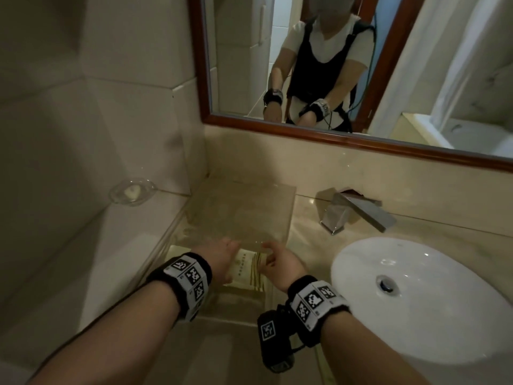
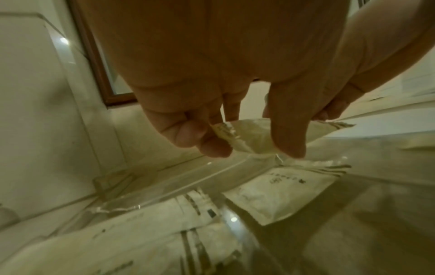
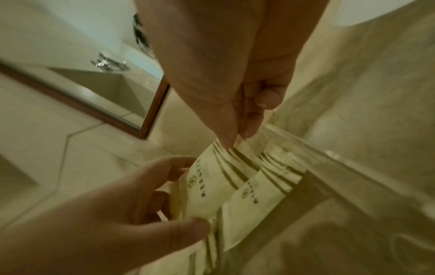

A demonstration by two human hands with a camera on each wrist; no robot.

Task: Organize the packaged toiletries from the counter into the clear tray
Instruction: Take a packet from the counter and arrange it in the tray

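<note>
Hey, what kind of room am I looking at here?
Most likely a hotel bathroom: a white basin with a metal faucet set in a marble counter, a wood-framed mirror above, and small packaged toiletries held by both hands.

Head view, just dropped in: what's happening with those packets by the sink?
A person stands at the bathroom counter holding one cream toiletry packet with both hands. The left hand grips one end and the right hand pinches the striped end, right at the near edge of the clear tray. More packets lie under the hands.
</note>
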